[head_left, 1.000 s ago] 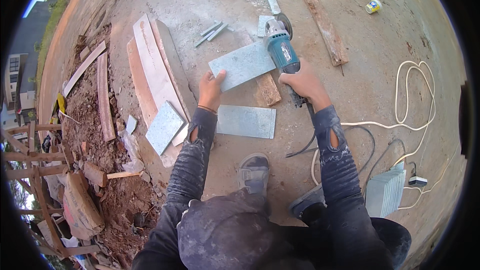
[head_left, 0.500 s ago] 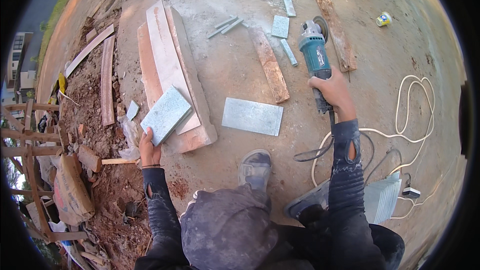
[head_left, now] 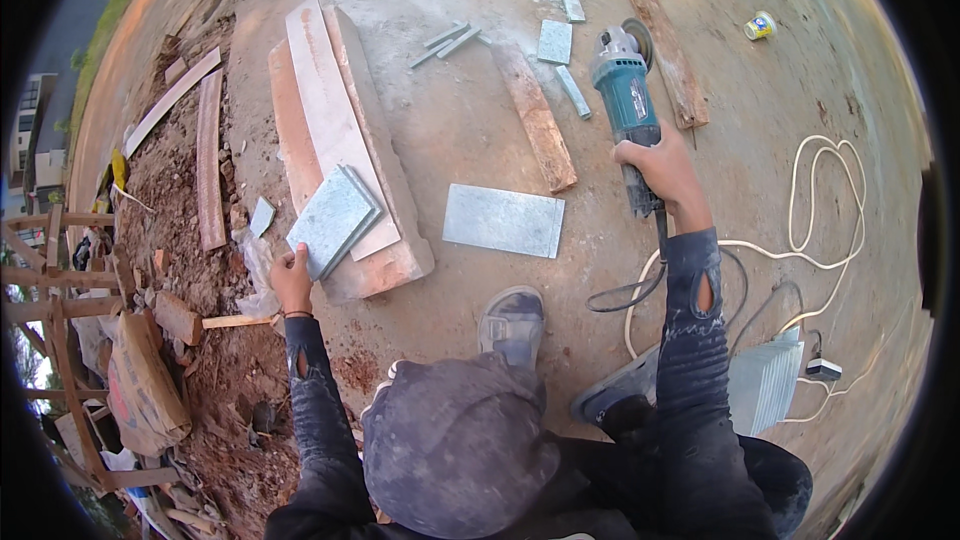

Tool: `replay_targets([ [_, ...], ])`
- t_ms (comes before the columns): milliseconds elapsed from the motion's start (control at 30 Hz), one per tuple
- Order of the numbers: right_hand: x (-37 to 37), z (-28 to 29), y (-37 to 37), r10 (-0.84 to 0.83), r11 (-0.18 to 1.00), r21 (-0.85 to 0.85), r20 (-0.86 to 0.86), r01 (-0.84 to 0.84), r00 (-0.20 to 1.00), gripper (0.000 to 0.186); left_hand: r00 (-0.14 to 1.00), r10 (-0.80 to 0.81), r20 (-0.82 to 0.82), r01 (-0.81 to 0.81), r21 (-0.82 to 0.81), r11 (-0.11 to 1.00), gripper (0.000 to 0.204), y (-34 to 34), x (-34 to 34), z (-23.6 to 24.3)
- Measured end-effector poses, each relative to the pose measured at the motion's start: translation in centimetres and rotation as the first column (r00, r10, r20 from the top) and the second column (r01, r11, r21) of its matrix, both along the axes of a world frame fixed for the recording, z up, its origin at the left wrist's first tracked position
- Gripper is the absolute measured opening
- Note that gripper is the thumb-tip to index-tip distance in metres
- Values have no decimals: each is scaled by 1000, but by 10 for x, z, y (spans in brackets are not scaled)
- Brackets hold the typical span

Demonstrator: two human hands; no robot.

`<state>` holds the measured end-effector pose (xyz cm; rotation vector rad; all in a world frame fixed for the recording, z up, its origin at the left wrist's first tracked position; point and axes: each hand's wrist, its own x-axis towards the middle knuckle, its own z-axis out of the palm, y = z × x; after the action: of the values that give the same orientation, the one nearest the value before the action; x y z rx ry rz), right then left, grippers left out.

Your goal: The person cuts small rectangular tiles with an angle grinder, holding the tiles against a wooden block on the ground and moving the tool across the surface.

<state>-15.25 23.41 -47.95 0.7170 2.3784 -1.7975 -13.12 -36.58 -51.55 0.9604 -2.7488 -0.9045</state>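
My right hand (head_left: 658, 168) grips a teal angle grinder (head_left: 628, 98), held right of a weathered timber piece (head_left: 535, 110). My left hand (head_left: 294, 278) has its fingers on the lower-left corner of a pale blue-grey tile (head_left: 322, 218), which lies over another tile atop pale boards and a long concrete block (head_left: 400, 258). A larger rectangular tile (head_left: 500, 220) lies flat between my hands. Small cut tile pieces (head_left: 555, 40) and thin strips (head_left: 440, 50) lie above it.
A second timber (head_left: 665, 45) and a cup (head_left: 760, 26) lie at upper right. Cream and dark cords (head_left: 820, 262) loop beside stacked tiles (head_left: 762, 380) at lower right. Soil, rubble, a torn sack (head_left: 145, 380) and a wooden frame (head_left: 60, 305) line the left side. My sandalled foot (head_left: 510, 325) is below centre.
My left hand has carried the tile from the middle timber down-left onto the tile on the boards. My right hand has moved right with the grinder, away from that tile.
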Motion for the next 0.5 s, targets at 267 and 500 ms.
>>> replay_targets([
  [267,5,-3,9,1,993,120,104,-14,995,56,999,-11,35,10,30,999,51,12,3,3],
  [500,9,-17,10,-5,997,83,31,3,999,44,990,-137,-34,114,-380,918,57,-6,18,21],
])
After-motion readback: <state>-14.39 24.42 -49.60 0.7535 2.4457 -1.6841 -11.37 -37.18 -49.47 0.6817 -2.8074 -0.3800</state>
